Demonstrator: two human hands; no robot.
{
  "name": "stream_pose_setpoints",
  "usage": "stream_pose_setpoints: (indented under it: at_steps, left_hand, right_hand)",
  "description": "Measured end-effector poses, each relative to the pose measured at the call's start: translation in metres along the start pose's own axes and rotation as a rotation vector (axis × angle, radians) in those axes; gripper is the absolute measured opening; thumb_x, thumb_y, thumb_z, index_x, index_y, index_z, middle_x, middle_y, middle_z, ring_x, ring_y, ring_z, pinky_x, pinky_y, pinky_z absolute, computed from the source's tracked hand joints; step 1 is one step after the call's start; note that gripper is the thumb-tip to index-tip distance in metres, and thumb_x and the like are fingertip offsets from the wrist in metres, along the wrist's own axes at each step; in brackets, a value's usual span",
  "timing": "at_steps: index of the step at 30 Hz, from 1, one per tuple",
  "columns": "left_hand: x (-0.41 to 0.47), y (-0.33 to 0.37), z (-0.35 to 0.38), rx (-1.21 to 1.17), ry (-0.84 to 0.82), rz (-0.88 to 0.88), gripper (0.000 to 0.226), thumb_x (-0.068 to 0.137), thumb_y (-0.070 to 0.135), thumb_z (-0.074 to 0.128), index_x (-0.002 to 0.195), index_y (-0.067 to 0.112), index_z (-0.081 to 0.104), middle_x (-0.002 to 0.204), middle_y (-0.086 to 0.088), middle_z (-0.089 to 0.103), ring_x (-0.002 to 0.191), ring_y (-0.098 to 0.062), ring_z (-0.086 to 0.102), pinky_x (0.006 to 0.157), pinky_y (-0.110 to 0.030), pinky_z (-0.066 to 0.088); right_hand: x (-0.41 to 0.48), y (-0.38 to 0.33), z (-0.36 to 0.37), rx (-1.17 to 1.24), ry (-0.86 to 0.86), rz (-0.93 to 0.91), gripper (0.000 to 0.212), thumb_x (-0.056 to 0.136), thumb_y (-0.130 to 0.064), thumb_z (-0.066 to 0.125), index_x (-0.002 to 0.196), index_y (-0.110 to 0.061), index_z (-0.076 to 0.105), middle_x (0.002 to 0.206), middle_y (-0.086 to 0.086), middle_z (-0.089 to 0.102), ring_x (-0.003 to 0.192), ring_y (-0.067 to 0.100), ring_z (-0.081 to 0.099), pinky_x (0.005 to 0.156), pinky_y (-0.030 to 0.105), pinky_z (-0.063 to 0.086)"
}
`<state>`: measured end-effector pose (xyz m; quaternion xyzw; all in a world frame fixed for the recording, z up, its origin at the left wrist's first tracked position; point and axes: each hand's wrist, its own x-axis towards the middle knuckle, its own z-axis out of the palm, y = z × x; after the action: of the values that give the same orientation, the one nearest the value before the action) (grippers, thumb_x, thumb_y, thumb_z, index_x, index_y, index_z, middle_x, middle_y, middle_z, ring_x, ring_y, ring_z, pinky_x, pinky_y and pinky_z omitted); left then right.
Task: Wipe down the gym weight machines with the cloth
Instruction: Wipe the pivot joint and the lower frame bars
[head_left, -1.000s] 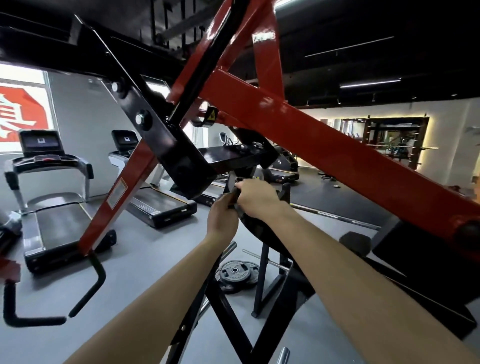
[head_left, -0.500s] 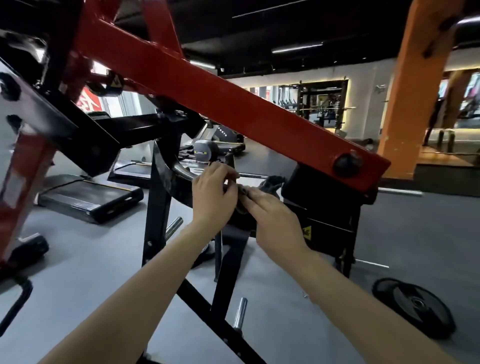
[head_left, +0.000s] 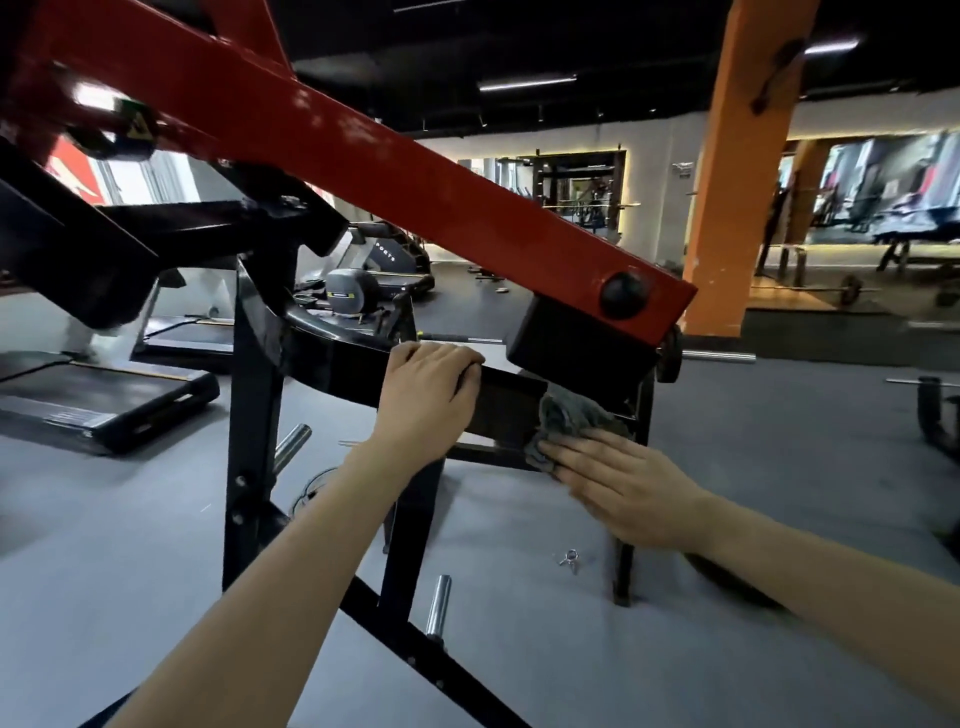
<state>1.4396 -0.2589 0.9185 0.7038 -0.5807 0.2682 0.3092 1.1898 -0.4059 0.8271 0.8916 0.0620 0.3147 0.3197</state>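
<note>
Left grip: the left grip (head_left: 426, 395) curls its fingers over the top edge of the black bar (head_left: 332, 358) and grasps it; the thumb is hidden.
Right grip: the right grip (head_left: 623, 483) is released, with the fingers straight and close together, pressing flat on the cloth (head_left: 571, 415).
Cloth: grey and bunched, it lies under and just beyond the right grip's fingertips. It is held against the flat dark face at the end of the black bar, with a bare stretch of bar between it and the left grip.
Weight machine: the weight machine (head_left: 254, 441) has black posts standing to the left of the left grip. Its red beam (head_left: 415, 182) slants down above both grips.
Black block: the black block (head_left: 576, 348) sits under the red beam's lower end, just above the cloth.
Chrome peg: the chrome peg (head_left: 439, 605) stands upright on the frame, below the left grip and nearer the person.
Spring clip: the spring clip (head_left: 570, 558) lies on the grey floor (head_left: 779, 467), below the right grip.
Treadmill: the treadmill (head_left: 104, 400) is well to the left of the left grip.
Orange pillar: the orange pillar (head_left: 727, 182) rises beyond the right grip, to its right.
</note>
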Motion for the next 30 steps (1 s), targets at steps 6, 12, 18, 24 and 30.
stream_pose_setpoints:
  at_steps: [6,12,18,24,30]
  left_hand:
    - [-0.003,0.003,-0.004,0.002,0.052,-0.034,0.033,0.103,0.032,0.039,0.109,0.027,0.071,0.106,0.014,0.073,0.111,-0.01,0.063,0.103,-0.034,0.032]
    - [-0.006,-0.007,-0.01,-0.016,0.066,0.03,0.033,0.103,0.023,0.037,0.113,0.022,0.068,0.105,0.012,0.072,0.108,-0.014,0.063,0.105,-0.04,0.036]
    - [-0.004,0.006,-0.002,-0.015,0.114,-0.004,0.027,0.102,0.018,0.044,0.109,0.023,0.07,0.101,0.016,0.071,0.11,-0.009,0.061,0.107,-0.041,0.035]
    - [-0.004,0.019,0.012,-0.023,0.208,-0.063,0.027,0.099,0.015,0.047,0.103,0.024,0.072,0.096,0.017,0.069,0.106,-0.007,0.06,0.11,-0.037,0.032]
    - [-0.009,0.008,0.0,-0.065,0.258,-0.163,0.023,0.099,0.016,0.052,0.104,0.024,0.073,0.109,0.014,0.07,0.115,-0.009,0.058,0.112,-0.031,0.029]
  right_hand:
    - [0.055,0.011,0.009,-0.041,0.094,0.038,0.06,0.097,-0.01,0.059,0.155,-0.012,0.044,0.144,0.011,0.052,0.125,0.029,0.054,0.106,0.041,0.044]
    - [0.118,-0.017,0.017,0.104,0.216,0.133,0.033,0.101,-0.005,0.058,0.133,0.002,0.061,0.146,0.021,0.053,0.129,0.036,0.058,0.11,0.045,0.047]
    - [0.019,0.013,0.007,-0.075,0.128,0.091,0.048,0.107,-0.005,0.034,0.154,-0.004,0.046,0.163,0.016,0.039,0.15,0.037,0.04,0.121,0.048,0.037]
    - [-0.033,0.023,0.009,-0.128,0.053,0.074,0.05,0.11,-0.007,0.033,0.159,0.002,0.033,0.166,0.019,0.031,0.154,0.036,0.03,0.122,0.05,0.03]
    - [0.039,-0.008,0.025,-0.12,0.045,0.093,0.058,0.103,-0.003,0.023,0.16,0.004,0.025,0.17,0.022,0.018,0.158,0.039,0.016,0.13,0.05,0.009]
